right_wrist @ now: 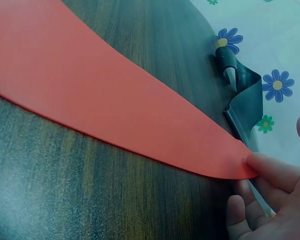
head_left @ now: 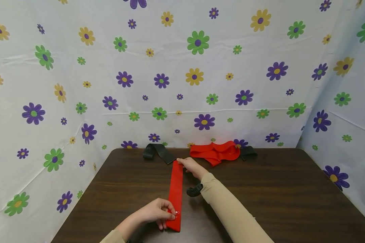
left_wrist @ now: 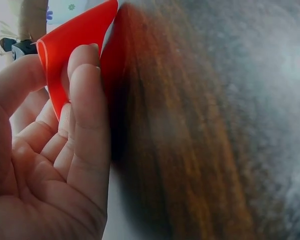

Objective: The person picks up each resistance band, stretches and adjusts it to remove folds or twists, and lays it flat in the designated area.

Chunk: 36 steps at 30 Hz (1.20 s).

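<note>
A flat red resistance band (head_left: 176, 185) stretches lengthwise over the dark wooden table, with small white print near its close end. My left hand (head_left: 156, 211) pinches that close end between thumb and fingers; in the left wrist view the band (left_wrist: 75, 37) bends there into a folded layer. At the far end my right hand (head_left: 195, 167) grips the strip by its tip. The right wrist view has the band (right_wrist: 115, 110) running smooth and flat up to the fingertips (right_wrist: 257, 162). Some of the right fingers sit below the band's end.
Behind the far tip lies a curled black band (head_left: 162, 152). A loosely looped red band (head_left: 214, 152) rests at the table's back edge, beside another black piece (head_left: 247, 153). A flower-print cloth (head_left: 197, 67) hangs behind the table (head_left: 261, 189).
</note>
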### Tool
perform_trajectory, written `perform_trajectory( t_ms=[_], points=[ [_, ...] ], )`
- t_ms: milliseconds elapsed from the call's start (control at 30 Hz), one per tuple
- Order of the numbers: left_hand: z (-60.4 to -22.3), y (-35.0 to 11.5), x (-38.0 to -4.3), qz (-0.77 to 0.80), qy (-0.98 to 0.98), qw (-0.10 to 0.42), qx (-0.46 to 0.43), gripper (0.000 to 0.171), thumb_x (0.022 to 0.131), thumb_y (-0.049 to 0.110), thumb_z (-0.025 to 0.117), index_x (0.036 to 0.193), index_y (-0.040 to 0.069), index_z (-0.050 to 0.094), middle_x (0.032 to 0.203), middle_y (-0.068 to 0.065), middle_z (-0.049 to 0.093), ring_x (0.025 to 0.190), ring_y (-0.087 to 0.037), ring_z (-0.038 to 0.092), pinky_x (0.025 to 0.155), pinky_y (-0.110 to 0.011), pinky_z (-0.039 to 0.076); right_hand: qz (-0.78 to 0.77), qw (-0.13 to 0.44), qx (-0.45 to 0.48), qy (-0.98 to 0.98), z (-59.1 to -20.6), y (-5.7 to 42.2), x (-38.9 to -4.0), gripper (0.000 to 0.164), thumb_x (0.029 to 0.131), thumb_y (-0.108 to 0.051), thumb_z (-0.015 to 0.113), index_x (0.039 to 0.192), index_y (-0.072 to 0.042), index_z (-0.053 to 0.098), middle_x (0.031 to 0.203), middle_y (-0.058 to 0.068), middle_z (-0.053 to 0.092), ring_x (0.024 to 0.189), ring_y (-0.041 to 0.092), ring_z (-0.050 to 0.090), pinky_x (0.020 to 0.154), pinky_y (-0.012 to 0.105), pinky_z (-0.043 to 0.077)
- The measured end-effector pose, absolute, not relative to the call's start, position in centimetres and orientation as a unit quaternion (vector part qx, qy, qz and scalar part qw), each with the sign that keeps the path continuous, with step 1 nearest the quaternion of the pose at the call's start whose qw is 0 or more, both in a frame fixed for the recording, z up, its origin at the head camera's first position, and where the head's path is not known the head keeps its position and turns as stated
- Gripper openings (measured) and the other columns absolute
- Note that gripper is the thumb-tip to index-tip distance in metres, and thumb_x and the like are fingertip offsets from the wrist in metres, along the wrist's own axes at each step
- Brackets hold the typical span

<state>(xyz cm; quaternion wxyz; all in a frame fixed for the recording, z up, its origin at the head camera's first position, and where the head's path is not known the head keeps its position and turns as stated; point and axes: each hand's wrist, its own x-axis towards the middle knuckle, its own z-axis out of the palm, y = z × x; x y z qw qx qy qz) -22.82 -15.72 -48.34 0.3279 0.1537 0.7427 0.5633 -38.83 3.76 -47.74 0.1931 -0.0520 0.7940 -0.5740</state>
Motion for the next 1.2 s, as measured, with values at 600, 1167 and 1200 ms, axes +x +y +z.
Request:
perform_trajectory(
  t_ms=[600, 1167, 1200],
  points=[
    [-48.39, -15.84, -22.87, 0.555, 0.744, 0.339, 0.155, 0.008, 0.086, 0.010, 0.070, 0.090, 0.004, 0.067, 0.060, -0.003, 0.061, 0.044, -0.008, 0.057, 0.041, -0.019, 0.046, -0.562, 0.187, -0.054, 0.804, -47.77, 3.64, -38.72, 0.049, 0.100, -0.035, 0.053, 0.127, 0.005, 0.059, 0.122, 0.015, 0.058, 0.106, 0.028, 0.052, 0.091, 0.042, 0.046],
    [-48.00, -16.22, -23.47, 0.488, 0.790, 0.320, 0.188, 0.009, 0.088, 0.017, 0.069, 0.083, 0.009, 0.070, 0.054, 0.003, 0.048, 0.035, -0.006, 0.034, 0.035, -0.019, 0.037, -0.498, 0.079, -0.078, 0.860, -48.35, 3.66, -38.86, 0.037, 0.097, -0.028, 0.057, 0.119, 0.000, 0.067, 0.116, 0.014, 0.064, 0.102, 0.030, 0.059, 0.088, 0.043, 0.049],
    [-48.03, -16.26, -23.52, 0.486, 0.793, 0.312, 0.193, 0.010, 0.088, 0.018, 0.069, 0.083, 0.009, 0.070, 0.055, 0.003, 0.049, 0.035, -0.007, 0.035, 0.035, -0.019, 0.038, -0.490, 0.068, -0.084, 0.865, -48.47, 3.54, -38.76, 0.036, 0.096, -0.027, 0.057, 0.119, 0.000, 0.067, 0.118, 0.014, 0.064, 0.104, 0.029, 0.060, 0.089, 0.043, 0.049]
  ],
)
